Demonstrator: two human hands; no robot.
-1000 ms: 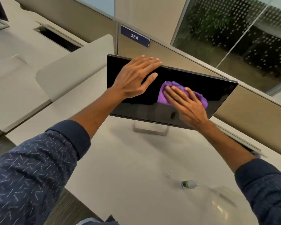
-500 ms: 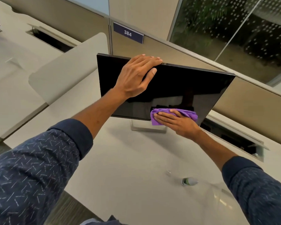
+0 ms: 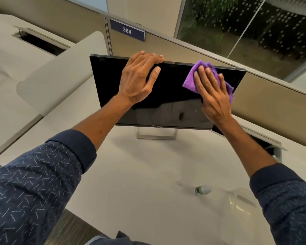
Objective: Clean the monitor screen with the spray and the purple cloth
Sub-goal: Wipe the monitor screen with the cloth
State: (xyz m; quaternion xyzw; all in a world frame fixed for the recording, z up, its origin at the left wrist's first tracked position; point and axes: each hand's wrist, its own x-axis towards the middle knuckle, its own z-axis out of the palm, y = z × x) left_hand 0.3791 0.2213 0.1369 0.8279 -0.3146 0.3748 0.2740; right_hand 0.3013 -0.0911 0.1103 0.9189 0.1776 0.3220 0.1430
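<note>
A black monitor (image 3: 109, 82) stands on a silver stand on the white desk, its screen dark and facing me. My left hand (image 3: 140, 76) grips the monitor's top edge near the middle, fingers curled over the rim and thumb on the glass. My right hand (image 3: 211, 91) lies flat on the purple cloth (image 3: 190, 80), pressing it against the upper right part of the screen. The small spray bottle (image 3: 202, 189), pale with a green band, lies on its side on the desk at the lower right, apart from both hands.
A clear plastic bag (image 3: 240, 200) lies by the spray bottle. Beige partition panels with a "384" sign (image 3: 127, 30) run behind the monitor. An open cable tray (image 3: 265, 142) sits behind the desk at right. A rounded divider (image 3: 60, 75) stands at left.
My right hand has swept the purple cloth from the screen's bottom edge up to its upper right corner. My left hand stays on the top edge.
</note>
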